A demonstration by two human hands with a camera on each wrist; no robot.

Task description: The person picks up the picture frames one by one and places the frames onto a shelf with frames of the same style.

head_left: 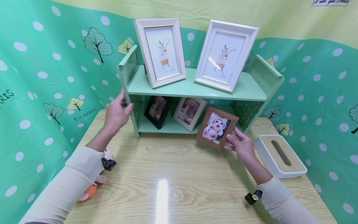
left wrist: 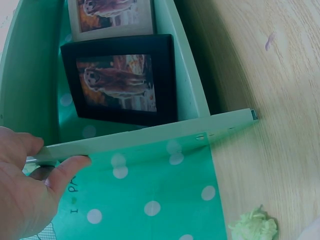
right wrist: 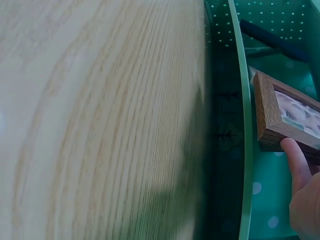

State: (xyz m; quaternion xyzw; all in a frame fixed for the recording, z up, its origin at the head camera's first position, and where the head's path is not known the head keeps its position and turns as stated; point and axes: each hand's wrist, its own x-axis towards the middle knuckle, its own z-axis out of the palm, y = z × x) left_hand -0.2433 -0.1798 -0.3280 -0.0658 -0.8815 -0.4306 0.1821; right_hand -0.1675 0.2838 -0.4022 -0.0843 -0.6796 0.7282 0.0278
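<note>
A small green two-tier shelf [head_left: 179, 81] stands on the table. My left hand [head_left: 116, 112] grips the edge of its left side panel [left wrist: 145, 134], with thumb and fingers on either side. My right hand [head_left: 241, 145] holds a brown wooden photo frame [head_left: 207, 119] with a kitten picture by its lower right edge, tilted at the front of the lower tier. Left of it on that tier lean a beige photo frame [head_left: 176, 115] and a black photo frame [left wrist: 167, 80], both with dog pictures. Two white picture frames [head_left: 181, 62] [head_left: 234, 82] stand on the upper tier.
A white tissue box [head_left: 268, 140] with a wooden lid sits right of the shelf. Beside my left forearm lies a plush toy [head_left: 89, 192], partly hidden by the sleeve. A green dotted curtain [head_left: 53, 77] hangs behind and around the wooden table [head_left: 190, 186].
</note>
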